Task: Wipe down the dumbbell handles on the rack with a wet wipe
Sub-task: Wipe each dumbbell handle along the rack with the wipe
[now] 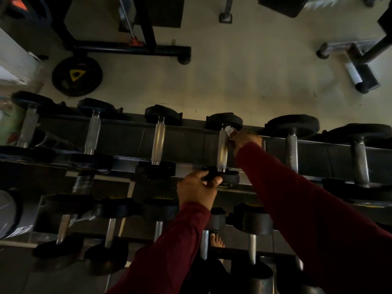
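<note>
A dumbbell with a bright knurled steel handle (222, 149) lies across the upper tier of the rack (127, 134). My right hand (247, 140) pinches a crumpled white wet wipe (230, 130) against the far end of that handle, close to its far black head (224, 120). My left hand (198, 190) grips the near black head (229, 177) of the same dumbbell. Both arms wear dark red sleeves.
More dumbbells line the upper tier on both sides, such as one to the left (158, 141) and a duller one to the right (291, 149). A lower tier holds further dumbbells (110, 230). A weight plate (77, 76) and machine frames (131, 47) stand on the floor beyond.
</note>
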A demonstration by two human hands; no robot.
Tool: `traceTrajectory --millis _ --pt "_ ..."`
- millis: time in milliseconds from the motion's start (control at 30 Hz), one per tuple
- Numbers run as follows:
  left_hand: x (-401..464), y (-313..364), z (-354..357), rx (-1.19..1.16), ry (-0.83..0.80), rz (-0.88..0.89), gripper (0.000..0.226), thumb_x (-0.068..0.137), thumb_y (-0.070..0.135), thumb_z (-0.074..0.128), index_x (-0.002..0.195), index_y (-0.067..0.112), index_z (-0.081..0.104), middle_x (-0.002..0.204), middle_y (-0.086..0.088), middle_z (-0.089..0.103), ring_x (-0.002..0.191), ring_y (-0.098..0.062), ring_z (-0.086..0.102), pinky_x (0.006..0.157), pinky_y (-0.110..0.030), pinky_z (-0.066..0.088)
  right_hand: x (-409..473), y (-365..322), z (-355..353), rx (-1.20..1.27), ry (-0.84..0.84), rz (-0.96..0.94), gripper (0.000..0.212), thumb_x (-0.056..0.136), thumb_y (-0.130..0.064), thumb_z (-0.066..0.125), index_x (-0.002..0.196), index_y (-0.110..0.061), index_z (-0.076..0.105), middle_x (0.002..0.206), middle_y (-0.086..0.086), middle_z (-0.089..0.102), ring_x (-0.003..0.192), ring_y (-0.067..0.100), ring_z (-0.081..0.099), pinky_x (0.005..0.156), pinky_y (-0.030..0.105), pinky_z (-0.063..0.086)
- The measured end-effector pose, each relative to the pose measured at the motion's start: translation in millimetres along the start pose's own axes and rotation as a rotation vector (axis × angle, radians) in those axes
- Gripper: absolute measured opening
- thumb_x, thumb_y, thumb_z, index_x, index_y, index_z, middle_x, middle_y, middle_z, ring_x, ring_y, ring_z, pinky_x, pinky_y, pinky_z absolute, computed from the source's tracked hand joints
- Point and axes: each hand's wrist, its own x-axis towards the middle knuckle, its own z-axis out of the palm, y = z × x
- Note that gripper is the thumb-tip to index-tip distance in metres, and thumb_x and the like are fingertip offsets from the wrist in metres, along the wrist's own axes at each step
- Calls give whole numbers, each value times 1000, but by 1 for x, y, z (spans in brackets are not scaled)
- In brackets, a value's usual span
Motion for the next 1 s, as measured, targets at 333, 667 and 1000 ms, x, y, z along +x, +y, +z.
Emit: traceTrajectory --millis 333,667,1000 --pt "-2 1 2 12 30 -29 34 75 35 83 104 22 74 94 9 72 78 1 62 70 -10 47 -21 -7 3 27 55 74 33 77 -44 78 84 -15 65 83 2 70 80 16 67 81 37 59" --pt "0 -3 6 -8 40 -43 33 75 33 84 104 22 74 95 7 73 83 -2 66 75 -17 54 -17 1 1 329 22 246 7 87 -17 74 90 -13 69 89 5 71 76 15 67 62 26 59" --pt "3 -6 7 31 48 -27 31 71 38 84 98 24 76 89 11 74 77 2 67 76 -22 57 -46 -12 35 132 314 -153 24 68 -20 89 83 -21 70 83 -6 70 75 9 68 75 32 61"
